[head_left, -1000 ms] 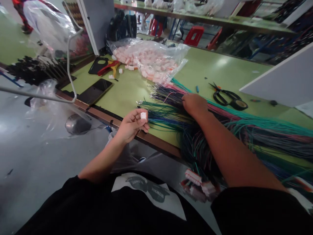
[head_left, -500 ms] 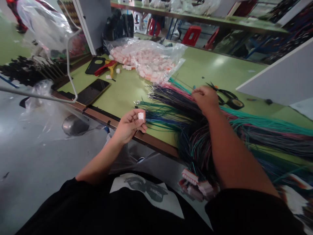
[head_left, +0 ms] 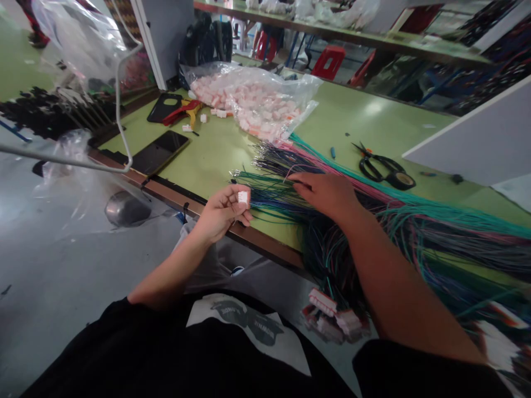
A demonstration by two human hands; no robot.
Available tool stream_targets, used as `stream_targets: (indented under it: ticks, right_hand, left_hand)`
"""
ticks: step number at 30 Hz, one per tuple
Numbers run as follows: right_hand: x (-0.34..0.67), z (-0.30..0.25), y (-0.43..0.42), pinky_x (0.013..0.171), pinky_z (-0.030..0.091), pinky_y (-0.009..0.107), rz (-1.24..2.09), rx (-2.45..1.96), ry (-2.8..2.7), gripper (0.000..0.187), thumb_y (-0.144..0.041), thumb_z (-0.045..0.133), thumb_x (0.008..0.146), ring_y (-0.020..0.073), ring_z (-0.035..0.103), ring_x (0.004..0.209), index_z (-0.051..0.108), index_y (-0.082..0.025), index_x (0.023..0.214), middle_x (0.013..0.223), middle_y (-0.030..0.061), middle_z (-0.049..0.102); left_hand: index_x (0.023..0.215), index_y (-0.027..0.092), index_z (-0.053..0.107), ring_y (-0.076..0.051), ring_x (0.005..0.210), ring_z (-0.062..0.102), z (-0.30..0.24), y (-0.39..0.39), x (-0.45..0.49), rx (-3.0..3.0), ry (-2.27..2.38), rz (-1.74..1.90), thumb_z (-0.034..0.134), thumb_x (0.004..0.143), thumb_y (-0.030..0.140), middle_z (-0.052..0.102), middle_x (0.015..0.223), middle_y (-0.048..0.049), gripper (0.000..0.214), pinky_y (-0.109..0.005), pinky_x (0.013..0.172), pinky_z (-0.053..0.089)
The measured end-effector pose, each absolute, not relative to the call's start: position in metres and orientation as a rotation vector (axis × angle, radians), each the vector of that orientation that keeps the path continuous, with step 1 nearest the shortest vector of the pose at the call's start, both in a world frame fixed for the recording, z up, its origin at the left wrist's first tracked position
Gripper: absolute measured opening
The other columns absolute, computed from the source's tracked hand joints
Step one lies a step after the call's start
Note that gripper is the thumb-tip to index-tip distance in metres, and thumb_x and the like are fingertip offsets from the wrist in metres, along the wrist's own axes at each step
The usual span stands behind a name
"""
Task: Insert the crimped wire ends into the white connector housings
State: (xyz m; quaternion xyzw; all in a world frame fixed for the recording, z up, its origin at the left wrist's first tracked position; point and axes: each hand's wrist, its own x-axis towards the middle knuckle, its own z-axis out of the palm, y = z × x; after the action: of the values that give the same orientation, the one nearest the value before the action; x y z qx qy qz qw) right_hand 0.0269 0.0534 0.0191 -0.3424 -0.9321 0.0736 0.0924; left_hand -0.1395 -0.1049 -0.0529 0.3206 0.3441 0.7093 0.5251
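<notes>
Near the table's front edge my left hand (head_left: 226,213) pinches a small white connector housing (head_left: 243,197) between thumb and fingers. My right hand (head_left: 326,193) is over the wire bundles, its fingers closed on a thin pink wire (head_left: 296,167) that curves up by the fingertips. Beneath and around it lie dark wires (head_left: 269,160) and green wires (head_left: 265,182), their bare metal terminals pointing left. Longer teal wires (head_left: 448,209) run off to the right. Finished-looking white connectors with wires (head_left: 323,301) hang below the table edge.
A clear plastic bag of pale connectors (head_left: 265,105) lies at the back. Black scissors (head_left: 384,168) rest behind the wires at right. A phone (head_left: 160,153), red-and-yellow pliers (head_left: 182,112) and a black case (head_left: 165,108) sit at left. A bent metal rod (head_left: 118,94) stands in the left foreground.
My right hand has moved left and toward me, from the pink and teal wires at the back to above the green wires, with a pink wire at its fingertips. My left hand stays nearly still.
</notes>
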Motion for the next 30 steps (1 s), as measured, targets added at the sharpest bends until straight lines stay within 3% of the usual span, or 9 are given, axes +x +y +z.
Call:
stream_targets:
  ticks: [2, 4, 8, 13, 15, 17, 20, 22, 30]
  right_hand:
    - [0.025, 0.017, 0.046, 0.057, 0.035, 0.027, 0.143, -1.047, -2.733, 0.023, -0.027, 0.054, 0.077, 0.018, 0.061, 0.068, 0.074, -0.025, 0.088, 0.079, 0.0026, 0.072]
    - [0.023, 0.016, 0.039, 0.057, 0.036, 0.026, 0.283, -0.947, -2.719, 0.019, -0.026, 0.054, 0.077, 0.0161, 0.059, 0.065, 0.073, -0.022, 0.079, 0.075, 0.0022, 0.071]
    - [0.017, 0.013, 0.032, 0.059, 0.039, 0.024, 0.544, -0.837, -2.695, 0.018, -0.025, 0.054, 0.076, 0.0133, 0.058, 0.062, 0.07, -0.019, 0.079, 0.073, 0.002, 0.07]
    - [0.016, 0.015, 0.028, 0.059, 0.035, 0.027, -0.081, -1.284, -2.657, 0.026, -0.021, 0.045, 0.08, 0.0199, 0.061, 0.07, 0.07, -0.018, 0.076, 0.078, 0.0107, 0.07]
    - [0.019, 0.02, 0.027, 0.059, 0.034, 0.028, -0.131, -1.401, -2.595, 0.027, -0.021, 0.044, 0.08, 0.021, 0.061, 0.07, 0.07, -0.017, 0.076, 0.076, 0.0117, 0.069]
    - [0.022, 0.025, 0.026, 0.059, 0.036, 0.028, 0.151, -1.33, -2.624, 0.021, -0.023, 0.049, 0.078, 0.0188, 0.059, 0.067, 0.069, -0.018, 0.074, 0.072, 0.0085, 0.068]
    - [0.023, 0.03, 0.02, 0.057, 0.038, 0.025, 0.853, -0.964, -2.619, 0.014, -0.028, 0.055, 0.074, 0.0125, 0.053, 0.057, 0.066, -0.019, 0.074, 0.064, 0.0011, 0.063]
    - [0.021, 0.03, 0.014, 0.056, 0.037, 0.024, 1.084, -0.77, -2.548, 0.013, -0.028, 0.056, 0.073, 0.0103, 0.05, 0.055, 0.065, -0.019, 0.075, 0.063, -0.0011, 0.061]
    - [0.005, 0.012, -0.009, 0.06, 0.037, 0.023, 0.752, -0.624, -2.567, 0.012, -0.018, 0.049, 0.07, 0.0108, 0.05, 0.06, 0.06, -0.02, 0.064, 0.061, -0.0011, 0.058]
  left_hand:
    - [0.094, 0.015, 0.057, -0.007, 0.053, 0.062, -0.053, -0.105, -0.139, 0.774, 0.831, 1.69, 0.075, 0.068, 0.021, 0.06, 0.068, 0.0035, 0.032, -0.018, 0.049, 0.053]
    - [0.094, 0.015, 0.057, -0.007, 0.053, 0.061, -0.053, -0.105, -0.14, 0.783, 0.851, 1.679, 0.074, 0.068, 0.02, 0.059, 0.069, 0.0034, 0.032, -0.018, 0.049, 0.053]
    - [0.096, 0.014, 0.057, -0.007, 0.054, 0.061, -0.053, -0.104, -0.14, 0.802, 0.891, 1.654, 0.072, 0.069, 0.018, 0.059, 0.07, 0.0029, 0.03, -0.018, 0.05, 0.052]
    - [0.094, 0.014, 0.057, -0.007, 0.054, 0.062, -0.05, -0.105, -0.14, 0.796, 0.878, 1.655, 0.074, 0.069, 0.021, 0.059, 0.069, 0.0034, 0.031, -0.018, 0.05, 0.052]
    - [0.094, 0.014, 0.056, -0.007, 0.054, 0.061, -0.049, -0.105, -0.139, 0.785, 0.88, 1.651, 0.075, 0.068, 0.021, 0.059, 0.069, 0.0036, 0.033, -0.017, 0.05, 0.052]
    - [0.094, 0.014, 0.056, -0.007, 0.054, 0.062, -0.049, -0.105, -0.139, 0.778, 0.877, 1.648, 0.076, 0.066, 0.022, 0.059, 0.069, 0.0039, 0.035, -0.017, 0.05, 0.052]
    - [0.095, 0.014, 0.056, -0.007, 0.053, 0.062, -0.048, -0.104, -0.14, 0.775, 0.865, 1.637, 0.077, 0.065, 0.022, 0.059, 0.069, 0.0044, 0.037, -0.017, 0.051, 0.053]
    - [0.095, 0.014, 0.056, -0.008, 0.054, 0.062, -0.048, -0.104, -0.14, 0.787, 0.864, 1.619, 0.077, 0.066, 0.022, 0.059, 0.067, 0.0047, 0.036, -0.018, 0.051, 0.053]
    - [0.097, 0.015, 0.057, -0.009, 0.056, 0.063, -0.049, -0.104, -0.142, 0.868, 0.885, 1.572, 0.073, 0.071, 0.023, 0.058, 0.066, 0.0039, 0.032, -0.02, 0.053, 0.053]
